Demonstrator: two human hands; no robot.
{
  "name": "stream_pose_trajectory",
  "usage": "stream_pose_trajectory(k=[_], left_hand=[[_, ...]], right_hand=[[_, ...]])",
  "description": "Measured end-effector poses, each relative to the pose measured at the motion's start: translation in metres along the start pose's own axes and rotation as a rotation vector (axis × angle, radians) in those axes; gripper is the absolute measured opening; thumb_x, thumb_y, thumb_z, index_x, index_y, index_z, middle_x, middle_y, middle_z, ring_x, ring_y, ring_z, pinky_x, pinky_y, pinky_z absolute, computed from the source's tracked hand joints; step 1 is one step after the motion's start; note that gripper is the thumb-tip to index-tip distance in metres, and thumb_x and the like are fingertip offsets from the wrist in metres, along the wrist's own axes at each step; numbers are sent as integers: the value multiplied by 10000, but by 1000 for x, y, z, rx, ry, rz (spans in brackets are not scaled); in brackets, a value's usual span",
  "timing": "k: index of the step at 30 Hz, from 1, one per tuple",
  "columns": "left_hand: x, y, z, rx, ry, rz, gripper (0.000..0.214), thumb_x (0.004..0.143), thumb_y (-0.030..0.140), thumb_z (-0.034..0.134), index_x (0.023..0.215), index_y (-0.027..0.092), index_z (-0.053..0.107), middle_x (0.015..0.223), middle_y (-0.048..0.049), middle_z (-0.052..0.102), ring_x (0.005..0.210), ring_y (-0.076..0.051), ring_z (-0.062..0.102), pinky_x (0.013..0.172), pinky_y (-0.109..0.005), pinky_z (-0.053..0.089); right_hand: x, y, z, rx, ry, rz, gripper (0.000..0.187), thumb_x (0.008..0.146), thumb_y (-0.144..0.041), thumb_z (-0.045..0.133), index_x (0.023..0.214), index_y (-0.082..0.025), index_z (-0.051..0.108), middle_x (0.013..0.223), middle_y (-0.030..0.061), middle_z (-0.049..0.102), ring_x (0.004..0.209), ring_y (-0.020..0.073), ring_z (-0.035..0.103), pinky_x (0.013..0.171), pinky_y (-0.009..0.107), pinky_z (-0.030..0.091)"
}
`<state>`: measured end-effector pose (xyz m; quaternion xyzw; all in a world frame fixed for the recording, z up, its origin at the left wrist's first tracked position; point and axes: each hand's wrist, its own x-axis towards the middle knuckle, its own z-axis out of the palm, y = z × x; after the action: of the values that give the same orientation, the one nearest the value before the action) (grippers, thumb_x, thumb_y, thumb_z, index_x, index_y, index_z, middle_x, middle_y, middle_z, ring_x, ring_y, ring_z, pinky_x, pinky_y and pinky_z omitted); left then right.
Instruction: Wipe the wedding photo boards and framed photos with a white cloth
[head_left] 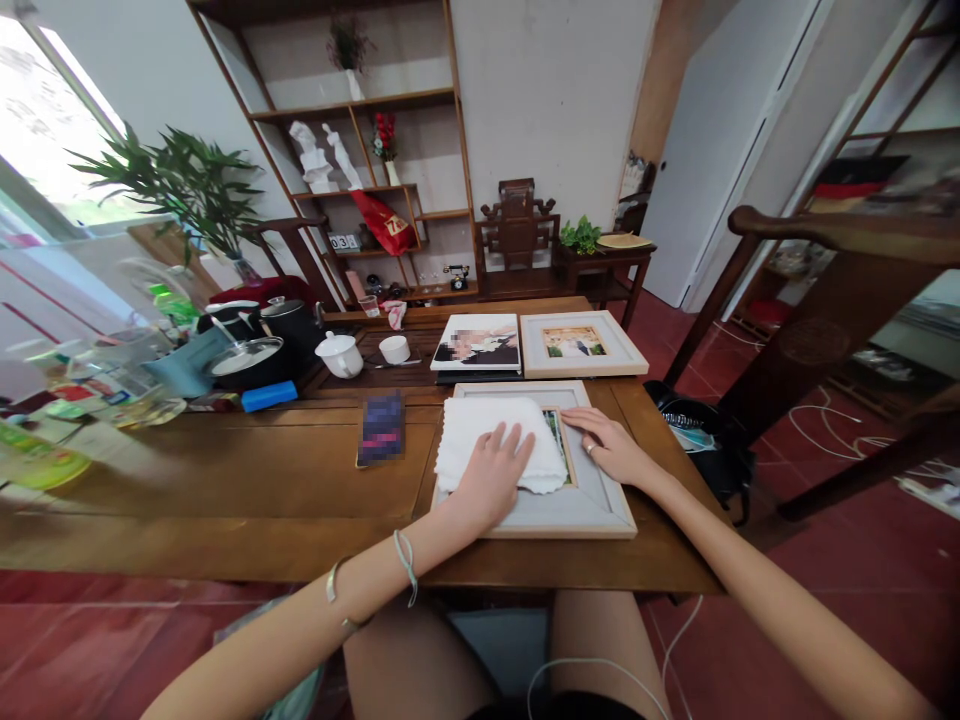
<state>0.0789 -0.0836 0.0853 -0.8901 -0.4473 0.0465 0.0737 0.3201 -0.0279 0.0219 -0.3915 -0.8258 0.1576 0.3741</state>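
Observation:
A picture frame (592,515) with a pale wooden rim and a wide light mat lies flat near the table's front edge. Over its left and middle part is spread a folded white cloth (465,425), which hides most of the small picture inside. My left hand (499,465) lies flat on this cloth with its fingers spread. On the right side of the mat, beside the inner picture's edge, rests my right hand (607,445), fingers stretched out and holding nothing. A ring shows on a finger of it.
Behind the frame lie a white photo album (476,345) and a second framed photo (626,350). To the left are a dark phone-sized object (381,428), a white lidded cup (340,355), a blue box (268,396) and a black pot (247,362). A wooden chair (810,330) stands right.

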Motion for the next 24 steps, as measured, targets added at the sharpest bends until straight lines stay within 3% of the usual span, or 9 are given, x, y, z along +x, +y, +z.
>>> stream_pose_trajectory(k=[11,24], left_hand=[[-16,15,-3,2,-61,5,696,778,121,525,1436,121,299,1508,-171,339,1366,-354,333,1040,-461,347],[-9,5,4,2,3,12,714,759,140,542,1432,119,307,1505,-160,349,1361,-349,335,1048,-454,349]], right_hand=[[-1,3,1,-11,6,-6,558,723,-56,435,1210,-232,643,1252,65,638,1212,250,538,1074,532,384],[-1,3,1,-7,-1,0,543,738,-64,436,1220,-210,639,1266,78,629,1217,256,533,1069,527,392]])
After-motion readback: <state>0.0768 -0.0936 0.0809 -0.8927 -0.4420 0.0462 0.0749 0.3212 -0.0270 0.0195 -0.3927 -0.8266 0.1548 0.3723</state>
